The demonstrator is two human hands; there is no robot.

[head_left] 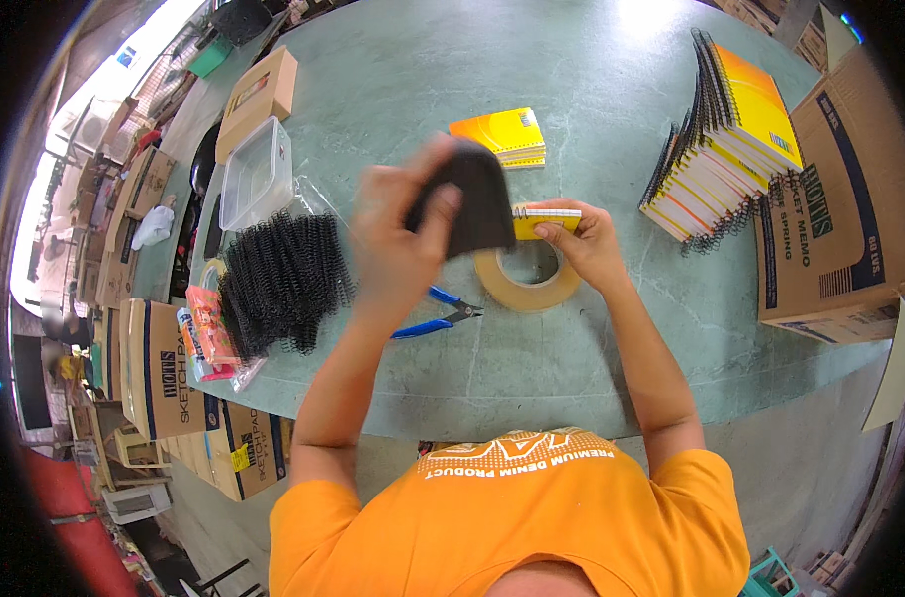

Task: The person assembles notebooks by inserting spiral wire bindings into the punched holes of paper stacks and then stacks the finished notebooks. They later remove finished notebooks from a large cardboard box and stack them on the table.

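Note:
My left hand (398,224), smeared by motion, is closed around a dark, flat piece with rounded corners (482,199); its kind cannot be made out. Just right of it, my right hand (590,247) pinches a small yellow spiral notebook (547,217) by its near edge, thumb on top. The dark piece hides part of the notebook's coil end. Below the notebook lies a wide roll of tape (532,296) on the table. Blue-handled cutting pliers (438,314) rest beside the roll, near my left forearm. Beyond my hands sits a short stack of yellow notebooks (502,134).
At left is a heap of black plastic coils (285,279), with a clear plastic box (257,177) and a brown carton (258,104) behind. At right stand piled coil-bound notebooks (736,139) beside a large cardboard box (840,214). All lie on a green table (592,70).

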